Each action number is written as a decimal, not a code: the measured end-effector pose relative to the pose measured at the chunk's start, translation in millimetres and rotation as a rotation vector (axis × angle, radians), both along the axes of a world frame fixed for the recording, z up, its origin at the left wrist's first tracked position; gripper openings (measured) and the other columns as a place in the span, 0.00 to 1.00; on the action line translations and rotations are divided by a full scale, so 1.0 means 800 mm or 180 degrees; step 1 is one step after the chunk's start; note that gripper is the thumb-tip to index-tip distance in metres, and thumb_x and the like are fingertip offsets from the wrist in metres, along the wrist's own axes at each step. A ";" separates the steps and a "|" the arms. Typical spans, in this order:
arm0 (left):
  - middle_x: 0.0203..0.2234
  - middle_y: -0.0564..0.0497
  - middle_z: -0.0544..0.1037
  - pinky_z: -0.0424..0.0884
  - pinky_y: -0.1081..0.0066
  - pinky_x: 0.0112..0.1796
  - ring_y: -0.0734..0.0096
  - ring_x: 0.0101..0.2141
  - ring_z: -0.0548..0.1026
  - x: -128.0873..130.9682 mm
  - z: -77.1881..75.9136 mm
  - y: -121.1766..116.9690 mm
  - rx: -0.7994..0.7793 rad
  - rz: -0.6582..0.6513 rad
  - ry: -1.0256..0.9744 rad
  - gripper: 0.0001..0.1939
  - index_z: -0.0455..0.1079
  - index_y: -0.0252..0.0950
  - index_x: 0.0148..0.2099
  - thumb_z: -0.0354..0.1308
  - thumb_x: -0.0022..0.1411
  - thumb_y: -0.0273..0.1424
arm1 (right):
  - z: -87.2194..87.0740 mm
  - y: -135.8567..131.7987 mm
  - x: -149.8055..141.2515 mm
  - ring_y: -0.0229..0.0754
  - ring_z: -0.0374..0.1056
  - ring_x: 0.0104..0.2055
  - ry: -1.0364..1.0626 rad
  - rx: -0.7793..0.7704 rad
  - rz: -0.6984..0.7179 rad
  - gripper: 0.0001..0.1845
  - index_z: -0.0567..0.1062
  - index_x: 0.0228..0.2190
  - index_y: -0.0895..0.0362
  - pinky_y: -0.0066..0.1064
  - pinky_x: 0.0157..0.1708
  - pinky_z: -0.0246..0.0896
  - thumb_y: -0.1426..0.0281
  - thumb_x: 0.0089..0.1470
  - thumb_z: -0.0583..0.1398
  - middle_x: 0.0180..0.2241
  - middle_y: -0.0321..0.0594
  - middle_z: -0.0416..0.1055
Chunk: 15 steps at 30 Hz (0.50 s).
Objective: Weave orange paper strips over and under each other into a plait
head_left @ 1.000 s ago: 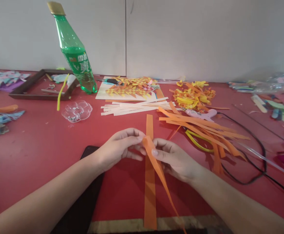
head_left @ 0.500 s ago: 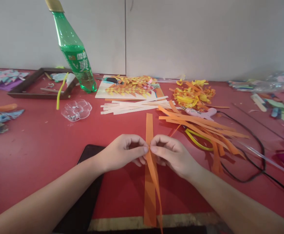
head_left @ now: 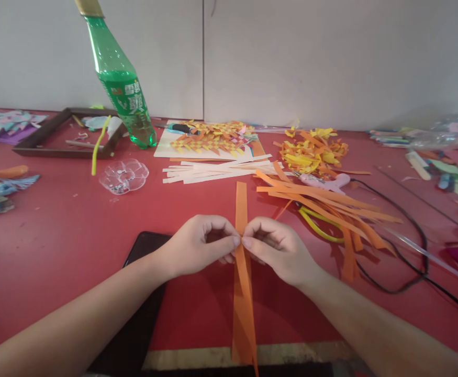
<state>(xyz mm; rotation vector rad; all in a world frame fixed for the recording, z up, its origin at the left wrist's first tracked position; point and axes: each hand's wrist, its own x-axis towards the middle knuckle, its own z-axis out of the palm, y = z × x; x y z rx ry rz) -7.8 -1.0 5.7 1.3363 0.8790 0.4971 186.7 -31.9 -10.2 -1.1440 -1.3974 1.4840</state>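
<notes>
Between thumb and fingers, my left hand (head_left: 209, 241) and my right hand (head_left: 274, 243) pinch the upper end of an orange paper strip (head_left: 245, 277), their fingertips almost meeting. The strip hangs toward me, its lower end near the table's front edge. Beneath it a second, wider orange strip (head_left: 242, 201) lies lengthwise on the red table. Its far end shows beyond my fingers. A black phone-like slab (head_left: 144, 248) lies partly under my left forearm.
Right of my hands are loose orange strips (head_left: 323, 201), yellow-handled scissors (head_left: 315, 225) and a pink glue gun (head_left: 326, 181) with a black cord. Ahead lie white strips (head_left: 216, 172). A green bottle (head_left: 124, 94), clear dish (head_left: 124, 177) and dark frame (head_left: 58, 153) stand left.
The hanging end of the held strip has swung slightly left and now lies closer over the strip beneath. Both hands keep nearly the same pinch and place.
</notes>
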 end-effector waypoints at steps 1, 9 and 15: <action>0.22 0.51 0.78 0.73 0.74 0.31 0.74 0.25 0.76 0.000 0.000 0.000 -0.0016 0.0002 -0.0026 0.10 0.72 0.33 0.32 0.62 0.61 0.35 | 0.000 0.000 -0.001 0.31 0.54 0.21 -0.0012 0.0040 -0.0013 0.13 0.71 0.27 0.57 0.26 0.20 0.48 0.62 0.55 0.65 0.20 0.29 0.61; 0.22 0.51 0.78 0.74 0.74 0.31 0.75 0.25 0.76 0.001 0.001 0.000 -0.0157 0.0009 -0.0186 0.11 0.73 0.32 0.33 0.64 0.59 0.36 | -0.003 -0.002 0.000 0.30 0.56 0.20 -0.0038 0.0248 -0.0050 0.10 0.71 0.28 0.57 0.26 0.20 0.50 0.65 0.57 0.64 0.20 0.29 0.62; 0.22 0.53 0.77 0.74 0.76 0.32 0.78 0.25 0.76 0.002 0.003 0.002 -0.0249 0.0004 -0.0154 0.09 0.72 0.30 0.34 0.62 0.61 0.33 | -0.003 -0.002 0.000 0.31 0.58 0.21 -0.0064 0.0329 -0.0077 0.09 0.71 0.28 0.57 0.26 0.20 0.53 0.66 0.58 0.62 0.21 0.30 0.64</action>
